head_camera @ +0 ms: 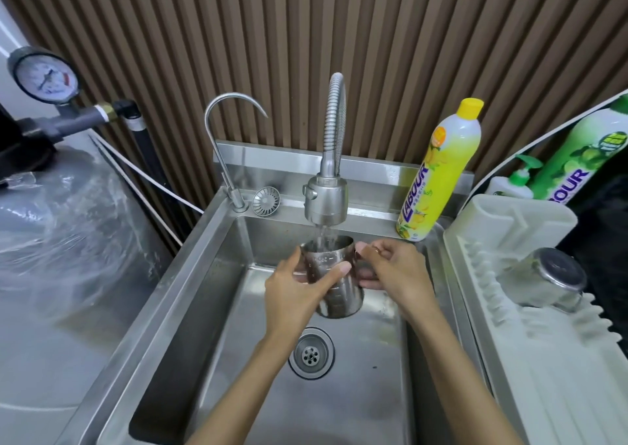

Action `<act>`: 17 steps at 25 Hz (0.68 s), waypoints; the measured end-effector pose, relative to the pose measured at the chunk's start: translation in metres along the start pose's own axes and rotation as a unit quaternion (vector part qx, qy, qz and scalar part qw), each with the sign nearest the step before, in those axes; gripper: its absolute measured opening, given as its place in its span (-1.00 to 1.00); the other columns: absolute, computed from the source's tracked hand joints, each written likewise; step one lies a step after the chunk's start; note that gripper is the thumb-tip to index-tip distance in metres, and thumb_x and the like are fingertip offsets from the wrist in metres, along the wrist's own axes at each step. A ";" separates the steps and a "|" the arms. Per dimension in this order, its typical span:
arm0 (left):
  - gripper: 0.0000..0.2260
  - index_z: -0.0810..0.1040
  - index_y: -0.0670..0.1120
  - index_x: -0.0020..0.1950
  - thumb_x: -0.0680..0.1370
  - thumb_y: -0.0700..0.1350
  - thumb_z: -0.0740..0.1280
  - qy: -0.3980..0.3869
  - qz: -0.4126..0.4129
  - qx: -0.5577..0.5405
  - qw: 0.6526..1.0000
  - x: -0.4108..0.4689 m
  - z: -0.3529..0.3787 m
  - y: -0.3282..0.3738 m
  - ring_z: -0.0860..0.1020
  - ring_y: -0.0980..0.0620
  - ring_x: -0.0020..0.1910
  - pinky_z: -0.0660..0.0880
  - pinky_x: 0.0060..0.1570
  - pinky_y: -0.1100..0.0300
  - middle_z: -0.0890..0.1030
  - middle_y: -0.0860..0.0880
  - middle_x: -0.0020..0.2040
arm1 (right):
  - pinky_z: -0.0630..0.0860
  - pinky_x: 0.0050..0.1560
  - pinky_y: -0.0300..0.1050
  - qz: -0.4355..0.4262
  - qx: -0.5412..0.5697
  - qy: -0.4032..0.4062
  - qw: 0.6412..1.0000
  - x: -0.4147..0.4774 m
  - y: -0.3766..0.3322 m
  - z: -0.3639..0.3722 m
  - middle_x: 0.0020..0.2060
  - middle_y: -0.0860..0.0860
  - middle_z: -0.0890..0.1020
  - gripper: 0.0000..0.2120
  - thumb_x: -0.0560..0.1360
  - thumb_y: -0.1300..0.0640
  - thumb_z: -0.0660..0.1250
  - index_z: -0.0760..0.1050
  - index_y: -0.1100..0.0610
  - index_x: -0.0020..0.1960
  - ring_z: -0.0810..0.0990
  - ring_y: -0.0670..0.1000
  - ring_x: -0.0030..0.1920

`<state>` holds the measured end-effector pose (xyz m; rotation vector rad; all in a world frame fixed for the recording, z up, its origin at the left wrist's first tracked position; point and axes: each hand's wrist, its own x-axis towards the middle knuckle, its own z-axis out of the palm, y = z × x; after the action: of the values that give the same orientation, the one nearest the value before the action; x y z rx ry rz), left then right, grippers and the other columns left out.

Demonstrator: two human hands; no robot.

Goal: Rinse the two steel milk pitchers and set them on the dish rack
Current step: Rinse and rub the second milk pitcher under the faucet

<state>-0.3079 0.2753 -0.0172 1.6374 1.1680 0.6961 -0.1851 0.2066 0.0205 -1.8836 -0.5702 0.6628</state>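
Note:
A steel milk pitcher (339, 285) is held upright over the sink (217, 274), its mouth right under the flexible tap's spray head (325, 199). Water runs into it. My left hand (299, 291) wraps the pitcher's body from the left. My right hand (394, 268) grips its handle side on the right. A second steel pitcher (540, 279) lies upside down on the white dish rack (550, 376) to the right of the sink.
A yellow dish soap bottle (441, 172) stands at the sink's back right corner. A thin gooseneck tap (224, 145) and a loose strainer (265, 200) sit on the back ledge. The drain (311, 353) lies below the pitcher. Green bottles (577, 159) stand behind the rack.

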 end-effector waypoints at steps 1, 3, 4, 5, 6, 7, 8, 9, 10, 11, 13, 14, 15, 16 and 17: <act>-0.56 0.60 0.09 0.01 0.20 0.21 0.50 -0.033 -0.013 -0.055 0.998 0.000 0.006 -0.003 0.64 0.09 -0.14 0.51 -0.14 0.42 0.67 0.07 -0.16 | 0.61 -0.04 0.12 -0.033 -0.092 0.029 0.995 -0.001 -0.005 -0.003 -0.14 0.18 0.70 -0.84 0.44 -0.01 0.35 0.54 0.06 -0.24 0.68 0.19 -0.13; -0.63 0.59 0.00 0.06 0.28 -0.06 0.54 -0.083 -0.030 -0.159 0.983 0.004 0.018 -0.006 0.64 0.08 -0.07 0.48 -0.11 0.42 0.70 0.03 -0.10 | 0.53 0.05 0.06 -0.090 -0.217 0.068 0.970 -0.009 -0.010 -0.004 -0.07 0.11 0.69 -0.86 0.46 0.03 0.31 0.56 0.08 -0.09 0.62 0.19 -0.01; -0.59 0.57 -0.04 0.11 0.29 -0.16 0.54 -0.093 -0.021 -0.201 0.975 0.006 0.022 -0.006 0.64 0.09 -0.03 0.49 -0.06 0.38 0.70 0.01 -0.04 | 0.51 0.08 0.05 -0.106 -0.197 0.070 0.972 -0.011 -0.008 -0.002 -0.03 0.07 0.68 -0.87 0.47 0.08 0.31 0.55 0.09 -0.03 0.61 0.16 0.02; -0.51 0.53 -0.06 0.18 0.28 -0.23 0.54 -0.092 -0.005 -0.224 0.970 0.010 0.022 -0.004 0.63 0.09 0.01 0.50 -0.01 0.34 0.69 -0.01 0.02 | 0.51 0.11 0.06 -0.116 -0.124 0.062 0.984 -0.012 -0.005 -0.001 0.01 0.01 0.67 -0.91 0.46 0.14 0.31 0.54 0.09 -0.04 0.60 0.13 0.03; -0.41 0.47 -0.06 0.25 0.25 -0.25 0.54 -0.087 0.014 -0.235 0.968 0.015 0.022 -0.003 0.62 0.08 0.07 0.50 0.06 0.29 0.67 -0.03 0.08 | 0.51 0.15 0.08 -0.110 -0.030 0.048 0.992 -0.011 -0.001 0.002 0.03 -0.05 0.65 -0.93 0.46 0.20 0.32 0.52 0.06 -0.09 0.60 0.10 0.04; -0.32 0.43 -0.06 0.31 0.23 -0.25 0.56 -0.069 0.037 -0.220 0.972 0.020 0.021 -0.001 0.60 0.08 0.12 0.49 0.12 0.26 0.64 -0.03 0.14 | 0.52 0.18 0.09 -0.097 0.055 0.027 0.993 -0.010 0.005 0.004 0.04 -0.08 0.63 -0.89 0.47 0.24 0.31 0.50 0.03 -0.14 0.60 0.08 0.06; -0.27 0.41 -0.07 0.33 0.20 -0.23 0.56 -0.044 0.073 -0.183 0.979 0.022 0.019 0.002 0.57 0.12 0.14 0.46 0.15 0.26 0.60 -0.02 0.18 | 0.51 0.20 0.08 -0.074 0.128 0.005 0.989 -0.007 0.012 0.007 0.06 -0.07 0.62 -0.86 0.48 0.26 0.30 0.48 0.04 -0.18 0.59 0.08 0.09; -0.28 0.43 -0.09 0.31 0.18 -0.21 0.57 -0.013 0.111 -0.124 0.986 0.021 0.015 0.007 0.54 0.16 0.14 0.45 0.15 0.29 0.55 -0.01 0.18 | 0.50 0.22 0.06 -0.043 0.191 -0.021 0.980 -0.005 0.020 0.010 0.06 -0.02 0.62 -0.87 0.49 0.26 0.28 0.45 0.08 -0.19 0.59 0.10 0.11; -0.30 0.45 -0.09 0.28 0.17 -0.18 0.58 0.020 0.145 -0.060 0.987 0.018 0.011 0.011 0.51 0.16 0.13 0.45 0.14 0.27 0.49 0.01 0.15 | 0.46 0.20 0.05 -0.011 0.235 -0.050 0.971 -0.004 0.026 0.014 0.03 0.04 0.62 -0.89 0.51 0.24 0.27 0.44 0.12 -0.19 0.58 0.13 0.11; -0.29 0.46 -0.06 0.28 0.16 -0.12 0.58 0.049 0.159 0.011 0.986 0.012 0.007 0.017 0.48 0.08 0.15 0.46 0.15 0.17 0.44 0.02 0.13 | 0.44 0.19 0.05 0.012 0.258 -0.074 0.963 -0.005 0.030 0.018 -0.02 0.09 0.61 -0.90 0.51 0.21 0.26 0.43 0.12 -0.19 0.57 0.14 0.08; -0.23 0.41 0.06 0.35 0.17 0.07 0.57 0.081 0.103 0.144 0.981 0.000 -0.001 0.030 0.38 -0.03 0.18 0.40 0.14 -0.01 0.39 0.02 0.10 | 0.45 0.15 0.03 0.039 0.257 -0.093 0.961 -0.006 0.031 0.018 -0.17 0.09 0.62 -0.90 0.52 0.16 0.25 0.45 0.12 -0.17 0.59 0.10 -0.05; -0.20 0.37 0.11 0.37 0.17 0.17 0.53 0.076 0.062 0.177 0.979 -0.001 -0.002 0.028 0.36 -0.03 0.19 0.36 0.14 -0.02 0.37 0.02 0.07 | 0.50 0.08 0.00 0.048 0.244 -0.090 0.964 -0.006 0.028 0.016 -0.22 0.09 0.62 -0.89 0.52 0.15 0.26 0.47 0.12 -0.17 0.60 0.07 -0.13; -0.20 0.36 0.13 0.37 0.16 0.27 0.48 0.057 0.025 0.184 0.981 -0.001 -0.002 0.023 0.38 -0.01 0.19 0.36 0.16 -0.01 0.37 0.04 0.03 | 0.56 -0.01 -0.03 0.051 0.223 -0.078 0.970 -0.006 0.022 0.012 -0.23 0.10 0.63 -0.89 0.51 0.15 0.28 0.49 0.14 -0.18 0.62 0.06 -0.18; -0.20 0.39 0.14 0.33 0.14 0.36 0.43 0.034 0.003 0.160 0.987 -0.001 -0.002 0.017 0.44 0.00 0.17 0.41 0.17 0.02 0.40 0.05 0.01 | 0.60 -0.10 -0.03 0.046 0.175 -0.056 0.982 -0.006 0.016 0.007 -0.22 0.13 0.65 -0.89 0.49 0.14 0.31 0.50 0.15 -0.19 0.65 0.07 -0.20; -0.24 0.46 0.14 0.26 0.13 0.41 0.39 0.008 -0.008 0.108 0.994 -0.001 0.000 0.009 0.53 0.03 0.10 0.48 0.14 0.08 0.48 0.03 0.00 | 0.63 -0.13 -0.01 0.025 0.088 -0.024 0.996 -0.007 0.010 0.002 -0.19 0.16 0.67 -0.87 0.47 0.11 0.33 0.52 0.15 -0.19 0.66 0.10 -0.19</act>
<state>-0.3046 0.2738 -0.0090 1.8025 1.3040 0.5891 -0.1909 0.2001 0.0122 -1.7263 -0.4799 0.7670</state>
